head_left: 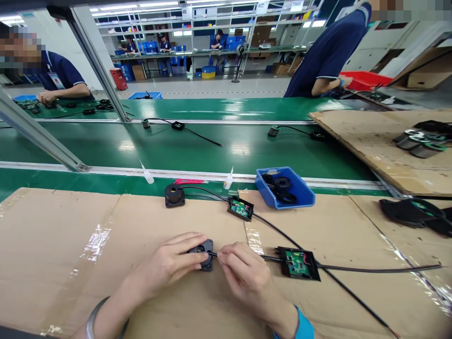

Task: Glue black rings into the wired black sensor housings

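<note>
On the cardboard-covered bench, my left hand (pixel 180 256) closes over a small black square housing (pixel 209 263) with a round centre, fingers pressed on its top and side. Just to its right, my right hand (pixel 243 270) pinches a black cable (pixel 271 257) close to where it meets the housing. That cable runs right into an open black box with a green circuit board (pixel 300 263), then out the other side. Behind my hands lies a second black housing (pixel 174 195), joined by cable to another open circuit board box (pixel 240 207).
A blue bin (pixel 285 188) with black round parts stands behind the boards. Two small white bottles (pixel 228 180) and a red cutter (pixel 191 181) lie along the bench's back edge. Beyond runs a green conveyor (pixel 212 141) with cabled parts; co-workers (pixel 328 52) stand across it.
</note>
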Available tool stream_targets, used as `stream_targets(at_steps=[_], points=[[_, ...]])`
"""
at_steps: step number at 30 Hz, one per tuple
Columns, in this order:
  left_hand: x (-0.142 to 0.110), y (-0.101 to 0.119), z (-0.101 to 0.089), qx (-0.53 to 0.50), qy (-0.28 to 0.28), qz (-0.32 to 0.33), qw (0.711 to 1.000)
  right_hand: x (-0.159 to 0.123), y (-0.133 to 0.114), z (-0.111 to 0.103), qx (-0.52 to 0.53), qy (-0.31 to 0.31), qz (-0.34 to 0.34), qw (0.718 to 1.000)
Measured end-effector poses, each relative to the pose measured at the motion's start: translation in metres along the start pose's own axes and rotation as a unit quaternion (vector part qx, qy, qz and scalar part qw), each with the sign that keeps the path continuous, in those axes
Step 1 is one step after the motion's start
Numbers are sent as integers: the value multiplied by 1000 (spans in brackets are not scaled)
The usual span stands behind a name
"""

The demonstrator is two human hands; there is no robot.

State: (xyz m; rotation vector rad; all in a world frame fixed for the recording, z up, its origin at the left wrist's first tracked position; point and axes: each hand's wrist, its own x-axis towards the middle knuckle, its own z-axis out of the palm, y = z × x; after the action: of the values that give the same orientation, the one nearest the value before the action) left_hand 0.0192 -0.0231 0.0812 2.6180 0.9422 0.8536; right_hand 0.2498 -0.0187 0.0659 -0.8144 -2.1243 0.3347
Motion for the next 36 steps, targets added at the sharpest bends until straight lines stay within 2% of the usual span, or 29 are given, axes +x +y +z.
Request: stream_targets(at_steps=[4, 7, 10, 13, 16, 20, 25, 27, 29, 31, 33, 36], points=[[6, 3, -4, -14, -8, 11, 1000, 0, -1, -2, -3, -6, -6, 1000], [14, 8, -10, -11, -47, -2, 999, 0, -2, -4, -8, -17, -2, 1000], [19, 11, -16, 19, -90, -2, 996, 0, -2, -5, -13, -26, 2, 1000], [21, 11, -18, 77, -101, 30, 991, -1, -1, -6, -12, -30, 3, 999], [21, 11, -16, 131, -95, 53, 985, -1, 0, -6, -9, -28, 4, 1000], [19, 15, -7, 167, -58, 68, 982, 3, 1, -8, -21, -37, -8, 999], [6, 12, 6, 148, -28, 25, 988, 4, -9, -16, -70, -4, -1, 998], [1, 8, 10, 115, -21, -4, 993, 0, -15, -18, -62, -7, 36, 997], [-2, 5, 14, 58, -7, -20, 998, -7, -19, -16, -7, -68, 102, 992], [-3, 4, 18, 3, 25, -19, 999, -13, -20, -8, 49, -123, 174, 976], [-3, 5, 23, -15, 65, -15, 998, -17, -19, 2, 105, -122, 232, 959], [-3, 11, 31, 31, 124, -7, 992, -18, -18, 20, 215, -78, 288, 930]])
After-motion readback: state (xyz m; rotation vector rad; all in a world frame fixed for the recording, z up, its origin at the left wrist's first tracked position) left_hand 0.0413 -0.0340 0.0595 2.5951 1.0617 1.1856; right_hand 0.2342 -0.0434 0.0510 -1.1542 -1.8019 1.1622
